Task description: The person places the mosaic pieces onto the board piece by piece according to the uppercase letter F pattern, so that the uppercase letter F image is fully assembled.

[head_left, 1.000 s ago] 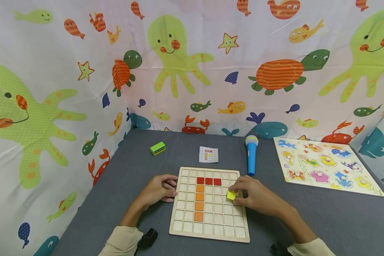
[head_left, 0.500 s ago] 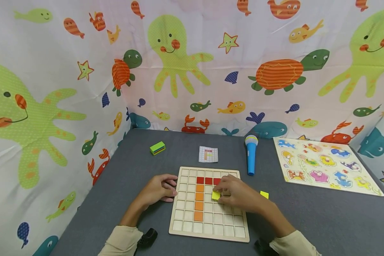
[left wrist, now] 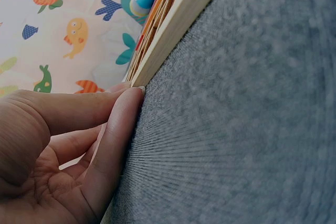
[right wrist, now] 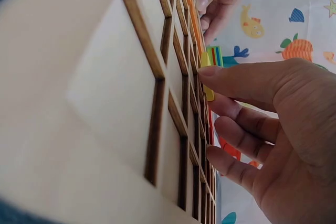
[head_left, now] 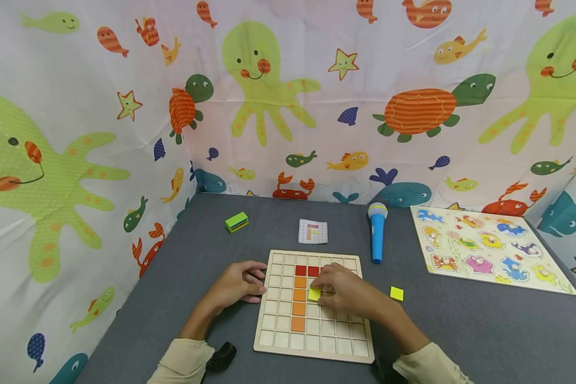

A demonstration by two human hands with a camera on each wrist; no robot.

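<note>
A wooden grid board [head_left: 336, 345] lies in the middle of the table. A row of red square tiles [head_left: 300, 271], partly hidden by my right hand, and a column of orange tiles [head_left: 298, 309] sit in its cells. My right hand [head_left: 348, 292] pinches a yellow tile [head_left: 314, 294] between thumb and fingers, just right of the orange column. In the right wrist view, that yellow tile [right wrist: 208, 96] is tilted against the grid. My left hand [head_left: 237, 288] rests beside the board, its fingertips touching the left edge. Another yellow tile [head_left: 396, 294] lies right of the board.
Behind the board lies a small card [head_left: 312, 232] with a printed coloured grid. A stack of coloured tiles, green on top [head_left: 237, 222], stands at the back left. A blue toy microphone [head_left: 377, 234] and a sea-animal puzzle board [head_left: 489, 250] lie to the right.
My right hand has moved left across the board with the yellow tile, up to the orange column. The other yellow tile has come into view at the right. My left hand stays put.
</note>
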